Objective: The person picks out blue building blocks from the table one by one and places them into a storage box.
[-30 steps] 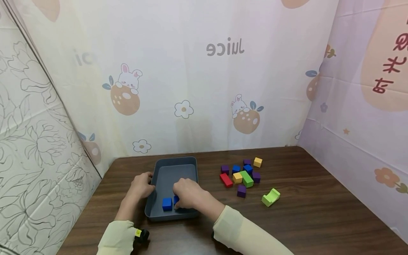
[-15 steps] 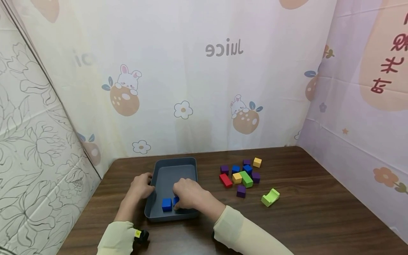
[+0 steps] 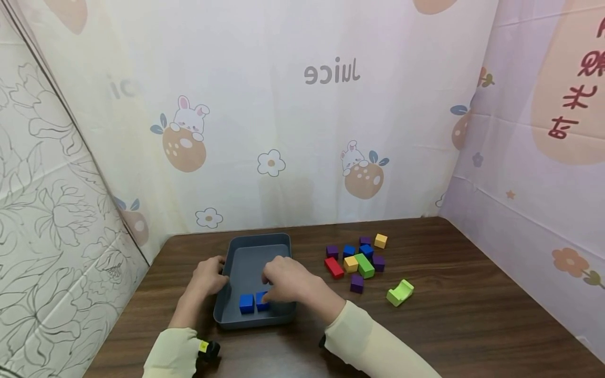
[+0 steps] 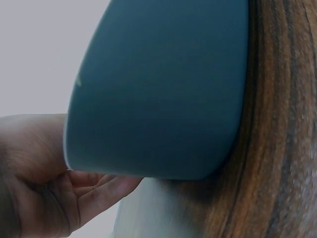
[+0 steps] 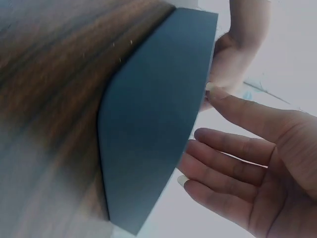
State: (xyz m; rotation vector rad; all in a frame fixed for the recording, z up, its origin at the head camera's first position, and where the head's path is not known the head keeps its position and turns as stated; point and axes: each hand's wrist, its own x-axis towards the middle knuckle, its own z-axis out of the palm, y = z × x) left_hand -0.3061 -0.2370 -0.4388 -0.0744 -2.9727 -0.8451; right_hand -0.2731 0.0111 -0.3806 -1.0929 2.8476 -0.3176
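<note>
My left hand (image 3: 208, 275) holds the left rim of a dark grey tray (image 3: 255, 265), thumb over the edge and fingers along the outer side. Two blue cubes (image 3: 247, 304) sit side by side in the tray's near part. Above the right one, a blue cube (image 3: 260, 300) partly covered by a fingertip, hovers my right hand (image 3: 289, 281). The right wrist view shows that right hand (image 5: 247, 168) with thumb and fingers loosely spread and nothing between them. From there, the tray wall (image 5: 153, 109) hides the cubes.
Right of the tray lies a loose cluster of blocks: purple cubes (image 3: 356, 284), blue cubes (image 3: 366, 250), yellow cubes (image 3: 351, 264), a red block (image 3: 334, 268) and a green block (image 3: 365, 265). A light green curved block (image 3: 400, 293) lies apart on the wooden table (image 3: 454, 315).
My right hand has let go of the right blue cube and risen slightly up and to the right, uncovering more of it. The left hand stays at the tray's rim.
</note>
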